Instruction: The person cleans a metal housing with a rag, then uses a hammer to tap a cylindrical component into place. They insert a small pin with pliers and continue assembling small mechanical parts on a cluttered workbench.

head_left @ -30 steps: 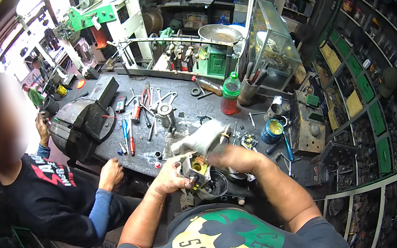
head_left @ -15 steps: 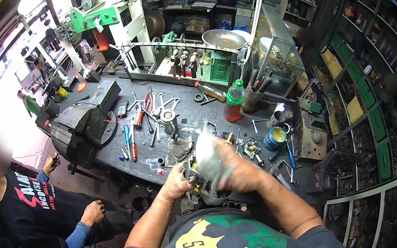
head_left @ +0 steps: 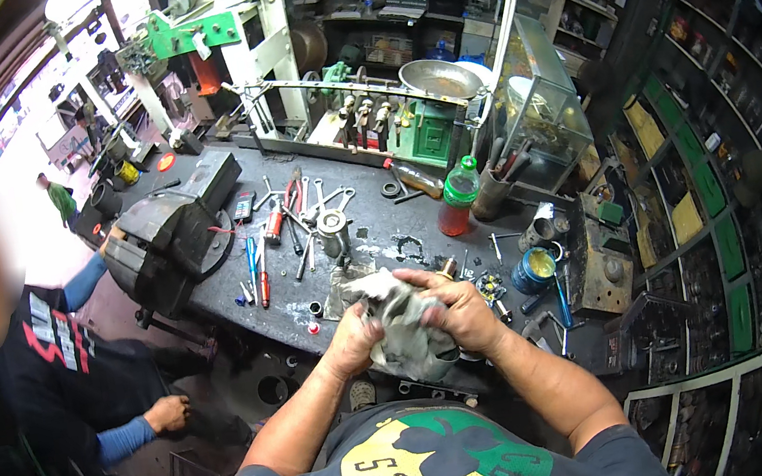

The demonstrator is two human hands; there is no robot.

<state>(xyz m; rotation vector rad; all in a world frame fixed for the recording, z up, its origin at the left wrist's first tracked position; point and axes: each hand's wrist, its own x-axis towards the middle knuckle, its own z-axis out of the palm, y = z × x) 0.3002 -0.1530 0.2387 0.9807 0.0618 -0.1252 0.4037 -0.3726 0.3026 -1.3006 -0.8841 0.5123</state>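
A crumpled grey-white rag (head_left: 403, 333) is bunched between my two hands at the bench's near edge. My left hand (head_left: 352, 340) grips its left side, with the fingers mostly hidden by the cloth. My right hand (head_left: 460, 312) is closed on the rag's right side, its fingers curled over the top. Whatever lies under the rag is mostly covered. Just beyond my hands stands a metal cylinder-shaped part (head_left: 333, 233), with a dark, dirty cloth (head_left: 341, 286) near its base.
Wrenches (head_left: 323, 197) and screwdrivers (head_left: 263, 278) lie left of centre, beside a large black vise (head_left: 170, 229). A co-worker (head_left: 79, 355) stands at the left. To the right are a green-capped bottle with red liquid (head_left: 460, 197), a blue can of grease (head_left: 533, 269) and a metal block (head_left: 598, 257).
My right hand has stopped its blurred wiping motion. My left hand has gone from the metal part to the rag, which now covers that part. The co-worker's far hand has moved behind the vise.
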